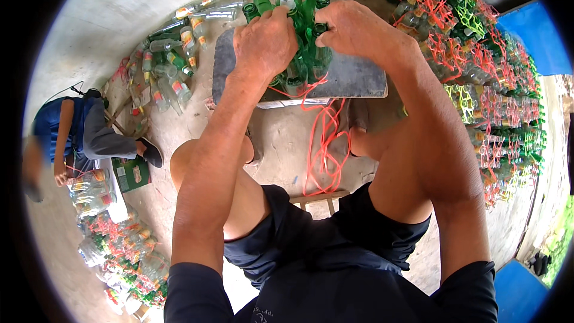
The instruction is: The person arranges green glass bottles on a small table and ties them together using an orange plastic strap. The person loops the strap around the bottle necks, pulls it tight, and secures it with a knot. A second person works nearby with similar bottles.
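A tight cluster of green glass bottles [310, 0] stands upright on a dark board-topped stand [359, 78] in front of me. My left hand [266, 39] is closed against the left side of the cluster; its fingertips and whatever they grip are hidden. On the right side, my right hand [350, 24] has its fingers curled round a green bottle near its neck. Red plastic twine [326, 146] runs round the lower part of the bottles. Its loose loops hang over the stand's near edge, down between my knees.
Loose bottles [170, 63] lie on the floor to the left. Bundles of bottles tied with red and yellow-green twine [460, 54] are stacked along the right. At far left, another person [89, 119] sits by more bottles and a green carton [133, 173]. A wooden stool edge [323, 196] shows below me.
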Demonstrator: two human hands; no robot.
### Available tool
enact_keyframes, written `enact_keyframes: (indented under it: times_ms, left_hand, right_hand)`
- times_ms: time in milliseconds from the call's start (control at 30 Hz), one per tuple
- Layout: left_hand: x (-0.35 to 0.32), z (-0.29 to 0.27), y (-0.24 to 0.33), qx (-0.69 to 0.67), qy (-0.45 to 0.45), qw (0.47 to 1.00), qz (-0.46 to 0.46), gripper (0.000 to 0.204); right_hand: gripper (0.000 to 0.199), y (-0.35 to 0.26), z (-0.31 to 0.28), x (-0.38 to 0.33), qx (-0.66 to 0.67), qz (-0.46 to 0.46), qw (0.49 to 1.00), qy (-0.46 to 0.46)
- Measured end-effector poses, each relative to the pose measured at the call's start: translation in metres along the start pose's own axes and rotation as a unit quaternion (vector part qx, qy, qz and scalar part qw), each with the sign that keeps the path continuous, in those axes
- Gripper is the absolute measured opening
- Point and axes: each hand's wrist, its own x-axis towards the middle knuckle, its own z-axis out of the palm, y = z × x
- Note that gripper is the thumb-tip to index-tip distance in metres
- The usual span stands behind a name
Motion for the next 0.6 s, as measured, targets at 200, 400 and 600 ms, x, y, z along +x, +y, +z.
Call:
enact_keyframes:
  times_ms: [200, 400, 600]
  left_hand:
    - [-0.0006, 0.0008, -0.0005, 0.002, 0.007, 1.000, 0.010, 0.028]
    - [-0.0006, 0.0005, -0.0013, 0.005, -0.008, 1.000, 0.002, 0.029]
    - [-0.0001, 0.0022, -0.0017, 0.011, 0.001, 1.000, 0.014, 0.029]
  right_hand:
    - [0.032, 0.0020, 0.0010, 0.0018, -0.007, 0.006, 1.000, -0.005]
    - [0.032, -0.0022, -0.0024, 0.0024, 0.005, 0.021, 1.000, -0.016]
    - [0.032, -0.0002, 0.0008, 0.0012, 0.006, 0.019, 1.000, -0.002]
